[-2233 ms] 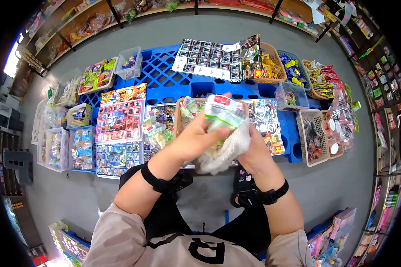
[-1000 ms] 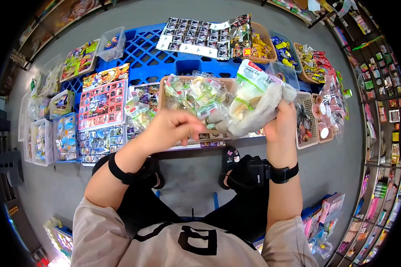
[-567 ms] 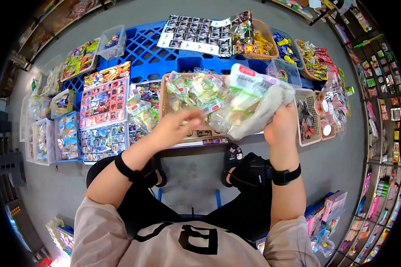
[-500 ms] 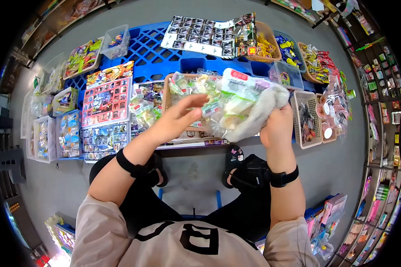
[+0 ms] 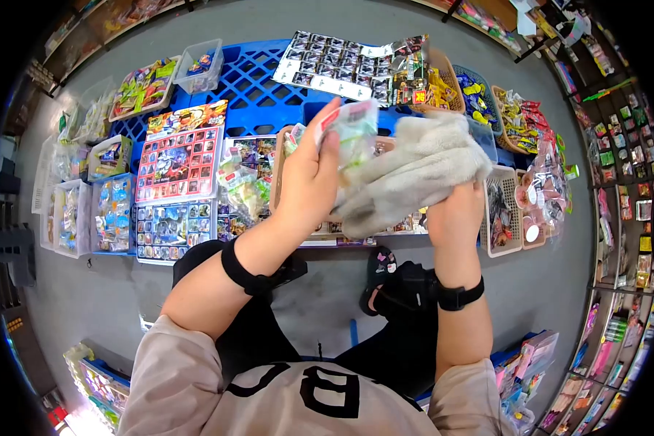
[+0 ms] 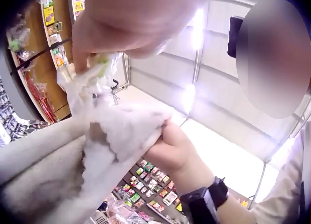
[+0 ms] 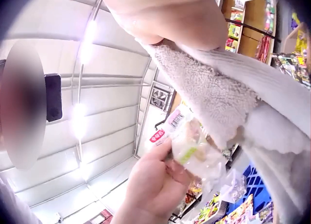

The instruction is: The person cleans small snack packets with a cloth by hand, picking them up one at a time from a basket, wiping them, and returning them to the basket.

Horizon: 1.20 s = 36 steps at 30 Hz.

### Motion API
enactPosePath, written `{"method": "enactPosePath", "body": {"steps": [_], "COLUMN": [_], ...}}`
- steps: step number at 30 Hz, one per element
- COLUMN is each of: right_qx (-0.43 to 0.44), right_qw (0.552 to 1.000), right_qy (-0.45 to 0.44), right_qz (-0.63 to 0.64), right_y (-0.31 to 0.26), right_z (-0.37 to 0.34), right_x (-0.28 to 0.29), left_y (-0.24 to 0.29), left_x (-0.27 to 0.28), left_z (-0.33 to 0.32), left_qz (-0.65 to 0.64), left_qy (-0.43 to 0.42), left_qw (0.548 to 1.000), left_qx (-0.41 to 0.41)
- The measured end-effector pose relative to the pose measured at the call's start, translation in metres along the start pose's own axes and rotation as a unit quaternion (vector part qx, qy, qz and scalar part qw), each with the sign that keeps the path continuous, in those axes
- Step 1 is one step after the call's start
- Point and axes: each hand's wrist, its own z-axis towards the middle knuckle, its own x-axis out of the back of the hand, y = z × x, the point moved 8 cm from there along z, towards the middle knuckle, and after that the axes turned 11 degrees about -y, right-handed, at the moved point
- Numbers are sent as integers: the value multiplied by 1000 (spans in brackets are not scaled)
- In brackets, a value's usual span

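Observation:
My left hand pinches a clear packet with a red and white label and green print, held up over the middle basket. In the right wrist view the packet shows its barcode, thumb on its edge. My right hand grips a pale fluffy cloth by its right end; the cloth hangs leftward and touches or overlaps the packet. From the left wrist view, the right hand holds a corner of the cloth. Part of the basket lies hidden behind hands and cloth.
On the blue pallet lie a red card sheet, a blue card sheet and a black-and-white sheet. Similar packets lie left of the basket. Bins stand at left, snack baskets at right.
My left hand, free half a second ago, has moved up and right and now holds the packet. The packet has moved left off the cloth's front, and the cloth spreads wider from my right hand.

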Motion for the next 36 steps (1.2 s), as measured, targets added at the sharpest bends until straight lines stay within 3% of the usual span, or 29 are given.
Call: {"method": "enactPosePath", "body": {"steps": [2,3,4,6,7,10,12,14,15,16,19,20,21,22,23,26,28,36], "right_qx": [-4,-28,-51,35,-40,-73,-49,-38,-15,-16,40,36,33,33,16,1,3,55], "right_qw": [1000,991,969,919,951,970,975,984,989,989,979,978,977,977,972,964,963,900], "right_qy": [-23,-81,-136,-265,-239,-213,-192,-111,-67,-67,-100,-70,-40,-40,-22,-6,-6,-62], "right_qz": [-7,-105,-202,-289,-190,-92,-96,-137,-131,-131,-173,-191,-208,-207,-234,-265,-269,-428], "right_y": [7,21,38,52,51,50,44,41,35,36,34,36,37,37,36,33,31,21], "right_z": [-10,-18,-23,-33,-33,-21,-17,-12,-10,-9,-9,-9,-10,-10,-9,-11,-13,-17], "right_x": [-8,-16,-23,-55,-58,-53,-49,-30,-28,-27,-27,-21,-16,-15,-10,-13,-16,-25], "left_y": [1,9,5,21,11,19,22,14,18,18,12,10,-15,-36,-37,-22,-19,-23], "left_x": [6,-2,-21,-49,-53,-56,-55,-55,-47,-43,-8,-9,-12,-24,-32,-31,-25,-4], "left_z": [-3,-4,-6,-16,-15,-15,-17,-18,-16,-15,-8,-9,-9,-14,-15,-19,-15,-11], "left_qz": [41,127,156,189,207,176,124,160,172,172,213,214,26,-165,-200,-205,-214,-231], "left_qy": [69,63,-26,-109,-149,-197,-215,-227,-175,-176,-17,-17,-58,-96,-120,-139,-123,-116], "left_qw": [995,990,987,970,962,955,962,956,963,963,974,974,997,971,961,955,960,952], "left_qx": [58,-21,10,-106,-101,-135,-112,-92,-111,-110,-75,-74,38,147,147,164,133,166]}}
